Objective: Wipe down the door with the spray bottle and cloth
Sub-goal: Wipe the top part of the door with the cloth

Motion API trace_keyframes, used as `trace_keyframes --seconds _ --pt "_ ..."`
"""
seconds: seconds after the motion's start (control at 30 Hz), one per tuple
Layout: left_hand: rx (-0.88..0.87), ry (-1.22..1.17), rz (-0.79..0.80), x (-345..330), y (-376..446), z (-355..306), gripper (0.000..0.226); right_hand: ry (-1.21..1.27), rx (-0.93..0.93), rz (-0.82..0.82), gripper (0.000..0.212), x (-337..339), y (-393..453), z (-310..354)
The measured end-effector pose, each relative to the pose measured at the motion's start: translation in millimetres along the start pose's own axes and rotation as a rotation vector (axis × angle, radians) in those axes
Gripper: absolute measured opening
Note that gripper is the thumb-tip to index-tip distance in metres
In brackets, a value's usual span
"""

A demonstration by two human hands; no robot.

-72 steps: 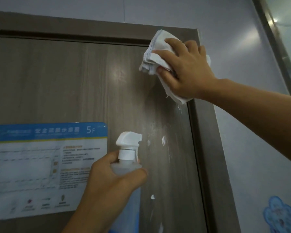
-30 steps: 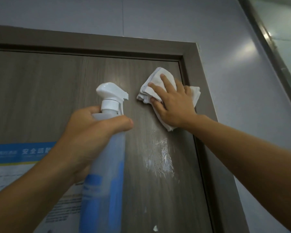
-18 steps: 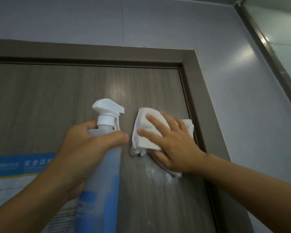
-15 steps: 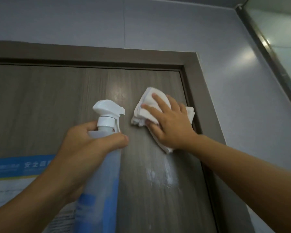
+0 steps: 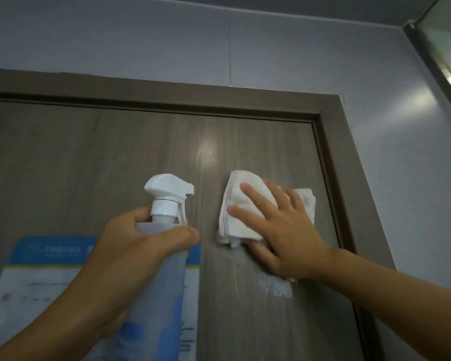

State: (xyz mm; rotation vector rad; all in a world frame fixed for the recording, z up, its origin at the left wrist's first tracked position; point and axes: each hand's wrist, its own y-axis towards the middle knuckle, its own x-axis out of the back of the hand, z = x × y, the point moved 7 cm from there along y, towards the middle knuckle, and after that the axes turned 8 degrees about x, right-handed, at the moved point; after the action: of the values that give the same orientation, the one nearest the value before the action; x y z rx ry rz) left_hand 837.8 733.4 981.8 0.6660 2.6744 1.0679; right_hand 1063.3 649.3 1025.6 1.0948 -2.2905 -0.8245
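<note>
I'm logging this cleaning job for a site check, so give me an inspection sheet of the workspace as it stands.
Surface: grey wood-grain door, shut in its frame; white wet smear below the cloth.
Job's things: folded white cloth flat against the door; spray bottle with white trigger head, held upright, nozzle pointing right.
Clutter: blue-and-white notice stuck on the door, partly behind the bottle.
Grippers: left hand grips the spray bottle at its neck; right hand presses the cloth with spread, straight fingers.
Cables: nothing seen.
Surroundings: pale grey wall above and to the right; glass panel with metal edge at upper right.
</note>
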Motion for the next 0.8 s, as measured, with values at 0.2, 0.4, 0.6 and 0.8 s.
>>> trace_keyframes --seconds 0.2,0.4,0.6,0.8 --pt "-0.014 0.085 0.000 18 -9 7 0.029 -0.029 0.157 0.087 0.060 0 8 -6" --pt "-0.032 0.059 -0.030 20 2 5 0.018 -0.005 -0.380 -0.075 0.056 12 112 -46" --pt "-0.052 0.000 -0.088 22 18 -3 0.024 0.011 -0.571 -0.127 0.059 7 130 -25" --pt "-0.093 0.087 -0.098 21 19 -13 0.022 -0.011 -0.112 0.018 0.063 -5 51 32"
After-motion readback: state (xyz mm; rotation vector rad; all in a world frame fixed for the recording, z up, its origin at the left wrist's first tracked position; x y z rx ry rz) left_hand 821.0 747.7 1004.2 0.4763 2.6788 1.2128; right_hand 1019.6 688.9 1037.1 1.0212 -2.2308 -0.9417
